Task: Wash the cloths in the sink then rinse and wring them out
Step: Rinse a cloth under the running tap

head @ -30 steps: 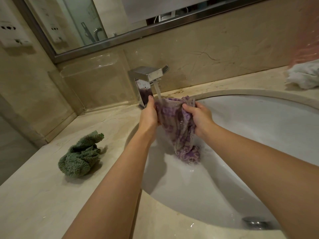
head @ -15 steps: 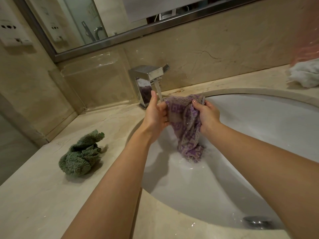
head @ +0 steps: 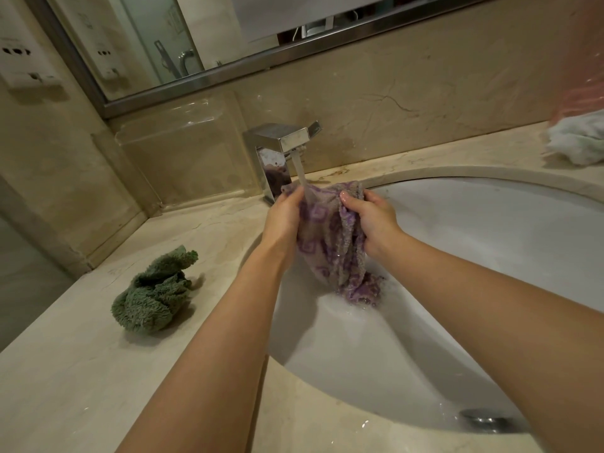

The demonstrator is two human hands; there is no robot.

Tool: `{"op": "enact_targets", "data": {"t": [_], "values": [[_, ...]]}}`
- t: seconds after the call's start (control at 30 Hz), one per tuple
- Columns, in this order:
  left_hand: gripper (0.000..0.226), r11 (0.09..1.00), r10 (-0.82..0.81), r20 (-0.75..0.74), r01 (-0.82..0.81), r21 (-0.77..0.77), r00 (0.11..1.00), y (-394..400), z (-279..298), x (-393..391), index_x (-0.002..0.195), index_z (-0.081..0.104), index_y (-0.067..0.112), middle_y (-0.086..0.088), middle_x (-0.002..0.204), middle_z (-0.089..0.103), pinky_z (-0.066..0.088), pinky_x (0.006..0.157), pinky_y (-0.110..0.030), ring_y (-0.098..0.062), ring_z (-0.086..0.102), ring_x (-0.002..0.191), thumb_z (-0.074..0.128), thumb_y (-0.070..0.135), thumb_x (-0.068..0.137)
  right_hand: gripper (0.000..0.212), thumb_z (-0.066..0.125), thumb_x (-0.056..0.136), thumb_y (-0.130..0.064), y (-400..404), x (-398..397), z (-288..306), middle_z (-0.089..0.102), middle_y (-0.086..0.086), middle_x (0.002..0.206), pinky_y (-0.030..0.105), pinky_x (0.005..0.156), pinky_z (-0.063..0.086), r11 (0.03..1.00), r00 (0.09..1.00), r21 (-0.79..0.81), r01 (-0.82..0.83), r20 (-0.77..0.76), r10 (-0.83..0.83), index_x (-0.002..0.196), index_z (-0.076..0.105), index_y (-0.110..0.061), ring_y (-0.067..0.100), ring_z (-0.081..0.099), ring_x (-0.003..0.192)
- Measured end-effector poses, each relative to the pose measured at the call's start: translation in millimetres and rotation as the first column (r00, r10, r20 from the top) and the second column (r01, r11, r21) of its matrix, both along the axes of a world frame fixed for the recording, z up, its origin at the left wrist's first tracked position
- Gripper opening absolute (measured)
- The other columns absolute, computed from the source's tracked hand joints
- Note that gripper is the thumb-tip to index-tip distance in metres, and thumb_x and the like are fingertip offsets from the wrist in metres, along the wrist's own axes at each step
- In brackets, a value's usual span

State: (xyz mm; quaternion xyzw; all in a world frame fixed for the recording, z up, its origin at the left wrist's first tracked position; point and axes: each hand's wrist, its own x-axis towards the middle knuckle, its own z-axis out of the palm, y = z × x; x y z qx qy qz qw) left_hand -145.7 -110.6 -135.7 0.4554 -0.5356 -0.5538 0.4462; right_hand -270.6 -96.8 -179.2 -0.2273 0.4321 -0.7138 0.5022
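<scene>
Purple cloth [head: 330,237]: your left hand [head: 283,217] and right hand [head: 372,217] both grip its top under the running faucet [head: 277,152]. Green cloth [head: 153,292]: bunched on the table, left of the sink [head: 490,243].

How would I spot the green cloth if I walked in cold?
Find the white sink, then look left along the marble counter. The green cloth lies there crumpled, untouched; unlike the purple cloth under the tap, it is plain and fluffy.

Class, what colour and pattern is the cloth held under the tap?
Purple cloth: purple square-spiral motifs on a pale ground, head view.
</scene>
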Motion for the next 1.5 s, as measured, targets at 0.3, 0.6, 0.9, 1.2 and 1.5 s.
{"op": "enact_targets", "data": {"t": [0.3,0.6,0.9,1.2,1.5], "values": [[0.040,0.986,0.014,0.197,0.019,-0.163,0.980,3,-10,6,0.115,0.054,0.017,-0.003,0.108,0.067,0.054,0.085,-0.029,-0.020,0.066,0.102,0.075,0.009,0.082,0.028,0.069,0.087,-0.010,4,4,3,0.071,0.013,0.101,0.042,0.083,0.057,0.994,0.993,-0.020,-0.107,-0.045,0.106,0.115,0.065,-0.010,0.029,0.069,0.093],[0.038,0.972,0.076,0.265,-0.012,-0.235,0.961,3,-10,1,0.135,0.048,0.012,-0.007,0.130,0.059,0.044,0.105,-0.044,-0.024,0.056,0.120,0.052,0.010,0.097,0.038,0.071,0.085,-0.008,2,5,4,0.071,0.014,0.103,0.037,0.077,0.058,0.997,0.996,-0.021,-0.078,-0.036,0.078,0.122,0.063,-0.007,0.026,0.070,0.087],[0.033,0.993,-0.018,0.085,0.028,-0.118,0.996,4,-6,1,0.115,0.057,0.014,-0.005,0.105,0.070,0.055,0.081,-0.027,-0.017,0.069,0.095,0.072,0.015,0.086,0.037,0.072,0.084,-0.011,0,9,4,0.071,0.016,0.107,0.043,0.089,0.055,0.995,0.994,-0.013,-0.097,-0.051,0.097,0.120,0.064,-0.008,0.030,0.068,0.099],[0.031,0.972,0.209,-0.026,-0.211,-0.100,0.978,1,-1,5,0.114,0.059,0.007,-0.010,0.104,0.068,0.055,0.076,-0.027,-0.020,0.066,0.091,0.070,0.007,0.085,0.055,0.072,0.083,-0.023,2,10,8,0.068,0.011,0.119,0.042,0.091,0.053,0.977,0.972,-0.006,-0.213,-0.100,0.211,0.134,0.053,-0.015,0.027,0.066,0.106],[0.026,0.925,0.304,-0.120,-0.323,-0.200,0.945,0,4,8,0.117,0.056,0.006,-0.011,0.110,0.065,0.052,0.094,-0.036,-0.023,0.064,0.103,0.063,0.007,0.091,0.063,0.054,0.094,0.003,-3,23,12,0.053,0.007,0.139,0.038,0.106,0.044,0.995,0.943,-0.003,-0.098,-0.320,0.092,0.150,0.033,-0.016,0.021,0.055,0.121]]}}
